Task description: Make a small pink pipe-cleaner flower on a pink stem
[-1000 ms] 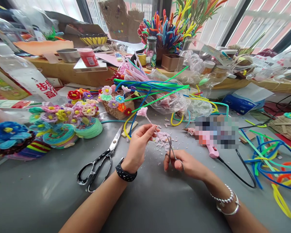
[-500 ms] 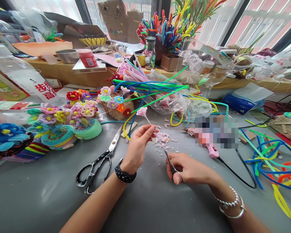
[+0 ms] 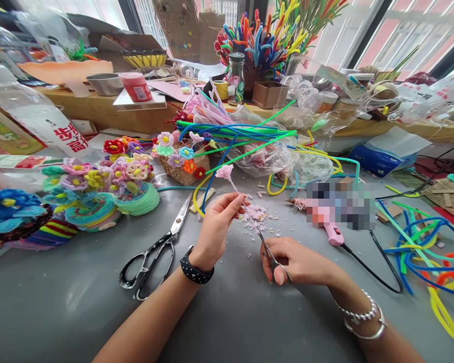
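My left hand (image 3: 216, 224) pinches the thin stem of a pale pink fuzzy flower (image 3: 224, 172) between thumb and fingers; the bloom leans up and to the left. My right hand (image 3: 302, 259) grips a pair of small metal scissors (image 3: 265, 244), a finger and thumb at the handles. Their blades point up-left at the lower stem, just below my left fingers; whether they touch it I cannot tell. Beneath and behind the blades lies a heap of pink fuzzy clippings (image 3: 256, 214) on the grey table (image 3: 227, 322).
Large black-handled scissors (image 3: 162, 242) lie left of my left arm. Beyond them stand flower pots (image 3: 138, 199) and a basket of fuzzy flowers (image 3: 181, 169). To the right rest a pink glue gun (image 3: 333, 234) with its cord and tangled coloured pipe cleaners (image 3: 427, 247). A cluttered wooden ledge (image 3: 136, 118) runs behind.
The whole view has shifted slightly. Both hands keep the same grips, with the scissors still at the flower's stem.
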Demonstrator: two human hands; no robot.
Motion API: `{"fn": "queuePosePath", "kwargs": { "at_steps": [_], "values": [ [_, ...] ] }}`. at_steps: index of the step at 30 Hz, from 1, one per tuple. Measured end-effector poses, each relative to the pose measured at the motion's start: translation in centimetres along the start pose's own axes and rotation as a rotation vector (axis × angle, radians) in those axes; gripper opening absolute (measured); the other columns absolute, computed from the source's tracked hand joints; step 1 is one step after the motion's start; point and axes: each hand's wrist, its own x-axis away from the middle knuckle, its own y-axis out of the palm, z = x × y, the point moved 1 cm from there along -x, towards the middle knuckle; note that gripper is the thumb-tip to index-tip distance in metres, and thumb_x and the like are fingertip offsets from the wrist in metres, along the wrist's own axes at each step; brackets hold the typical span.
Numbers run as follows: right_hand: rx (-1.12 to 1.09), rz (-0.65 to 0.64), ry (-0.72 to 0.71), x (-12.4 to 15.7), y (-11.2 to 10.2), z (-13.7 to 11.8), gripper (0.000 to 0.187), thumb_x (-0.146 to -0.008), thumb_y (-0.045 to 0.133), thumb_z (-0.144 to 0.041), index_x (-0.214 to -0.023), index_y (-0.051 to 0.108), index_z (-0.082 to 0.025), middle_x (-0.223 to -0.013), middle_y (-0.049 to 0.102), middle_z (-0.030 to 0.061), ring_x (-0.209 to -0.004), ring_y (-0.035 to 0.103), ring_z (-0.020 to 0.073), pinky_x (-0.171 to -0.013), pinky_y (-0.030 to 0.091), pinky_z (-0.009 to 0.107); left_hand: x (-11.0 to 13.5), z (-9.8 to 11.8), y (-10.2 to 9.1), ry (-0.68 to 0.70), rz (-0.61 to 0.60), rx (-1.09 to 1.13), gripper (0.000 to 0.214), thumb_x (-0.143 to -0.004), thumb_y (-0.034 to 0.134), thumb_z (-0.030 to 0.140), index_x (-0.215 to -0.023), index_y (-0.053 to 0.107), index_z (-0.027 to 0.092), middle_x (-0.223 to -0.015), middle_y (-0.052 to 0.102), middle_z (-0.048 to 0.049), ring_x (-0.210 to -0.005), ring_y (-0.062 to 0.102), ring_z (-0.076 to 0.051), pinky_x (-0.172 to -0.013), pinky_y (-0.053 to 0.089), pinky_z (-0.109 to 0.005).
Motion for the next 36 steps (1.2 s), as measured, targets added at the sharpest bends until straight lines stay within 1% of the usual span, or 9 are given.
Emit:
{"fn": "queuePosePath", "kwargs": {
  "at_steps": [17, 22, 36],
  "values": [
    [0.019, -0.003, 0.025, -0.09, -0.03, 0.06, 0.072, -0.063, 0.023, -0.077, -0.058, 0.057, -0.013, -0.066, 0.05, 0.0015, -0.062, 0.045, 0.0118, -0.056, 0.032, 0.024, -0.13, -0.06, -0.1, 0.018, 0.008, -0.032, 0.008, -0.069, 0.063, 0.024, -0.075, 0.066, 0.019, -0.071, 0.063, 0.0027, -0.061, 0.05, -0.004, -0.059, 0.036, -0.015],
    [0.021, -0.007, 0.03, 0.02, -0.18, 0.04, 0.071, -0.063, 0.025, -0.076, -0.059, 0.057, -0.013, -0.067, 0.051, 0.0017, -0.063, 0.046, 0.0119, -0.058, 0.033, 0.024, -0.16, 0.02, -0.1, 0.024, 0.007, -0.025, 0.008, -0.07, 0.062, 0.024, -0.075, 0.065, 0.019, -0.07, 0.062, 0.0023, -0.06, 0.048, -0.004, -0.057, 0.035, -0.015],
    [0.004, 0.003, 0.041, 0.04, -0.11, -0.03, 0.07, -0.064, 0.026, -0.075, -0.061, 0.059, -0.013, -0.067, 0.05, 0.0014, -0.063, 0.046, 0.012, -0.056, 0.032, 0.023, -0.18, 0.11, -0.1, 0.007, -0.011, -0.017, 0.008, -0.07, 0.062, 0.024, -0.076, 0.065, 0.02, -0.07, 0.062, 0.0028, -0.06, 0.047, -0.004, -0.057, 0.035, -0.015]
  ]
}}
